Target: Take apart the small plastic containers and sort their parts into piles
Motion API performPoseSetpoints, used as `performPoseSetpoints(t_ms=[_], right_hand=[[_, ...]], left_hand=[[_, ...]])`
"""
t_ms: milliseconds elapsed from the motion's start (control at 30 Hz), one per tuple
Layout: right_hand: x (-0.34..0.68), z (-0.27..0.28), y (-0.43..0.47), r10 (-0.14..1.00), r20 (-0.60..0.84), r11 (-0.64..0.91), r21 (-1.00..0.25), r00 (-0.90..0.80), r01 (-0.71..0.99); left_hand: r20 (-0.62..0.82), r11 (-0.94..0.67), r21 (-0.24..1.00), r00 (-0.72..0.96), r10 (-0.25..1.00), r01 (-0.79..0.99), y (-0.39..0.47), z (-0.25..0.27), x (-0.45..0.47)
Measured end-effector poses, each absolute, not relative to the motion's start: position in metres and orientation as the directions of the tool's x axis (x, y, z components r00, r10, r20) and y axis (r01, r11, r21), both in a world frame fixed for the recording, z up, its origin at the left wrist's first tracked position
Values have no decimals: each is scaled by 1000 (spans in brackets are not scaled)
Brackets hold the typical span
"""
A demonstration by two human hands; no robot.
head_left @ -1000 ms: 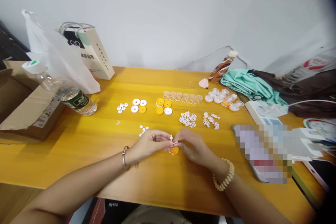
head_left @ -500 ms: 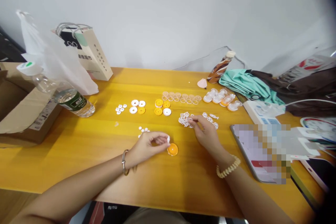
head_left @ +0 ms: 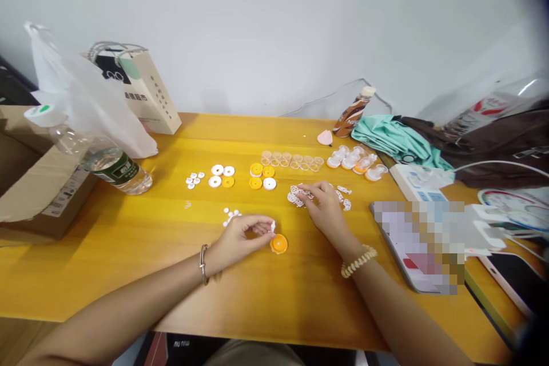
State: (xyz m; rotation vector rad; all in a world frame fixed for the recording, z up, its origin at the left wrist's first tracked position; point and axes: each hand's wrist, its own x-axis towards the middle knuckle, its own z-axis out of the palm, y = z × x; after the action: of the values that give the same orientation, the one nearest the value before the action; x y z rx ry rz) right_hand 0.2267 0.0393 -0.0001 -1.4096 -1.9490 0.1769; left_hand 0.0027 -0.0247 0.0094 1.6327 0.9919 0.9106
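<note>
Bright, soft light, pale glare on the table (head_left: pixel 231 303), 2 dark right corners, pixelation over the phone (head_left: pixel 395 245)

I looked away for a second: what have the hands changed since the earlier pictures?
The right hand has moved away from the left hand, forward to the lacy white pieces; whether it grips one, I cannot tell. The left hand still pinches a small white part near the orange disc. That disc and the water bottle stay put.

Indoor room, home or office unclear, wooden table (head_left: pixel 240 303), pale wall (head_left: pixel 257 34)
</note>
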Motion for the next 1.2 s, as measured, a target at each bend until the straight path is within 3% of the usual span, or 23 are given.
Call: performPoseSetpoints(t_ms=[233, 400, 533, 700, 867, 1000, 1200], right_hand=[[214, 18, 20, 862, 495, 456, -658, -111, 599], [187, 24, -11, 833, 363, 518, -777, -416, 358], [177, 22, -21, 839, 313, 466, -835, -445, 292], [206, 28, -1, 880, 380, 473, -761, -287, 443], [275, 27, 37, 906, 422, 262, -611, 27, 747], [307, 16, 52, 955, 281, 70, -521, 94, 851], [307, 13, 51, 971, 228, 50, -478, 69, 877]], left_hand=[[211, -299, 924, 331, 920, 240, -23, 11, 2], [281, -387, 859, 323, 904, 335, -24, 16, 0], [308, -439, 807, 354, 883, 395, -27, 20, 2], [314, -459, 786, 374, 873, 413, -28, 21, 1], [306, -456, 780, 375, 875, 428, -26, 20, -3], [327, -492, 770, 412, 850, 405, -25, 16, -5], [352, -521, 758, 426, 833, 393, -24, 11, -4]])
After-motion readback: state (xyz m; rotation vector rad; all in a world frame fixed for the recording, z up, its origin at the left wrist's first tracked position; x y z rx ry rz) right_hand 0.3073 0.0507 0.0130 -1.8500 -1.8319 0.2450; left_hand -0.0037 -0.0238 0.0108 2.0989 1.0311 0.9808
